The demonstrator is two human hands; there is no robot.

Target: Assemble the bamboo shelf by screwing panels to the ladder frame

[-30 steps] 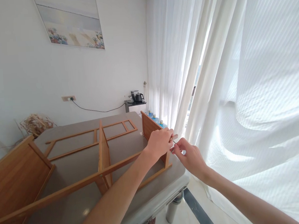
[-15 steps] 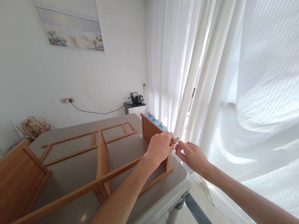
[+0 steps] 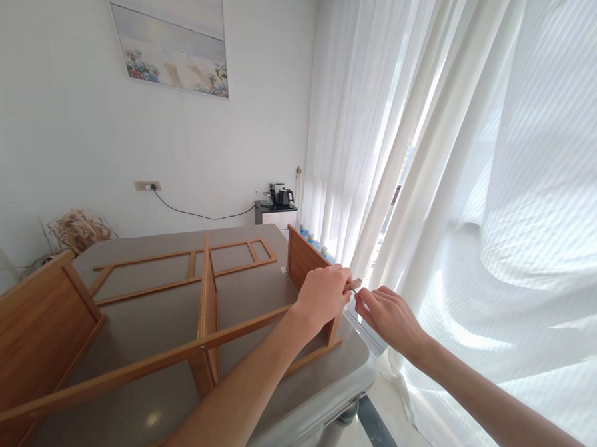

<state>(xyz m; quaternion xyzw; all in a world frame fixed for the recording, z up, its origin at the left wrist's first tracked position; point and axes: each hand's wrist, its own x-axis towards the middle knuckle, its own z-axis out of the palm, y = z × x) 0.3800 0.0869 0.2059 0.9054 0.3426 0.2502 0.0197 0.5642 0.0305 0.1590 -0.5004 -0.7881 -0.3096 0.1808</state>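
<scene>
A wooden shelf frame [image 3: 150,368] lies on its side on the table, its long front rail running from the lower left towards the right. My left hand [image 3: 325,295] is closed around that rail's right end, where it meets the end panel [image 3: 303,255]. Just beyond, the rail's tip [image 3: 352,285] sticks out past my fingers. Close beside it, my right hand [image 3: 391,319] pinches a thin dark rod that looks like a hex key [image 3: 356,292], which points at the rail's tip. Most of the rod is hidden by my fingers.
The grey-covered table [image 3: 252,286] has a rounded corner at the right. A flat wooden ladder-like frame [image 3: 180,254] lies towards the back. White curtains [image 3: 442,209] hang close on the right. A kettle [image 3: 285,197] stands on a small cabinet [image 3: 278,218] behind.
The view has turned slightly left, so the room has shifted right in it. Both hands keep their holds at the rail's end, with the right hand's fingers slightly turned.
</scene>
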